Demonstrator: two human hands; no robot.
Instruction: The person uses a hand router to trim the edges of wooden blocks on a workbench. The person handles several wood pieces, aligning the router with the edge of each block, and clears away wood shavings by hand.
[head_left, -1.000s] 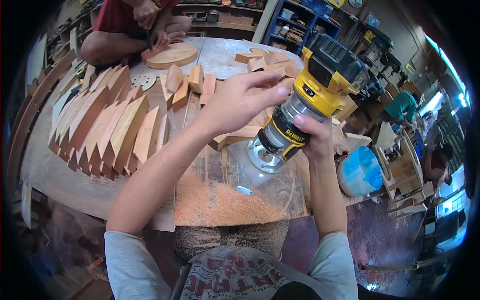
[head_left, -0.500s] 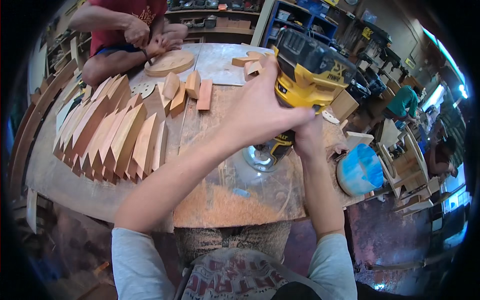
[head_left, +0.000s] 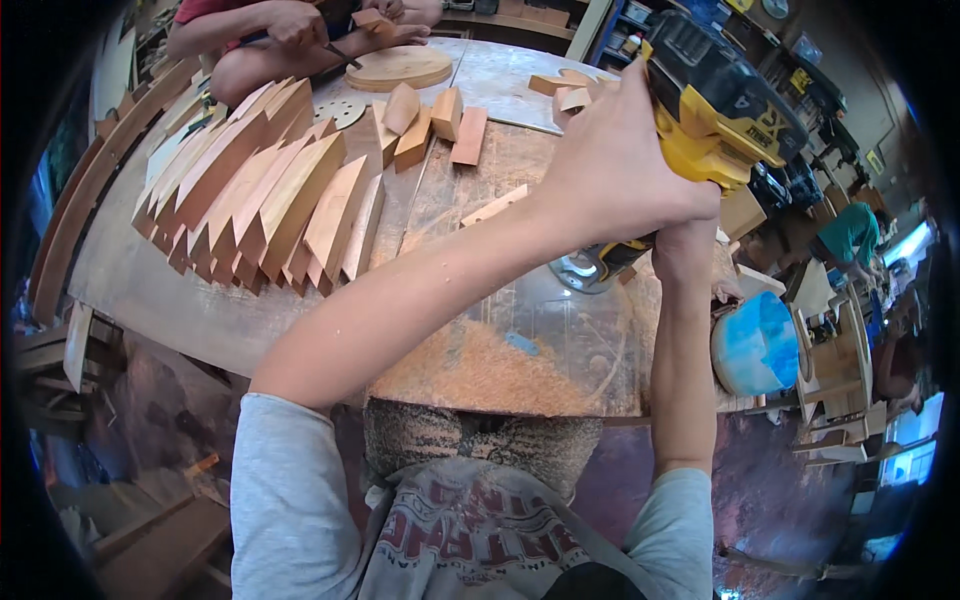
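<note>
My left hand [head_left: 622,160] is wrapped round the upper body of a yellow-and-black cordless trim router [head_left: 702,140]. My right hand [head_left: 685,240] is closed against the router's lower body, its fingers mostly hidden behind my left hand and the tool. Below my hands, the router's clear round base [head_left: 582,272] shows at the tabletop, close to a pale wooden strip [head_left: 495,205] with small holes, partly covered by my left forearm. Orange sawdust [head_left: 480,370] lies across the near part of the wooden table [head_left: 435,235].
Many angle-cut wood pieces [head_left: 270,195] stand packed at left, with loose blocks [head_left: 468,138] beyond. Across the table, a seated person [head_left: 290,30] holds a tool and a wood piece by an oval board [head_left: 400,70]. A blue-and-white bucket [head_left: 755,345] stands at right.
My hands and the router have shifted up and right in the picture; the whole scene has shifted too. The holed strip has come into sight. The person across now holds up a wood piece.
</note>
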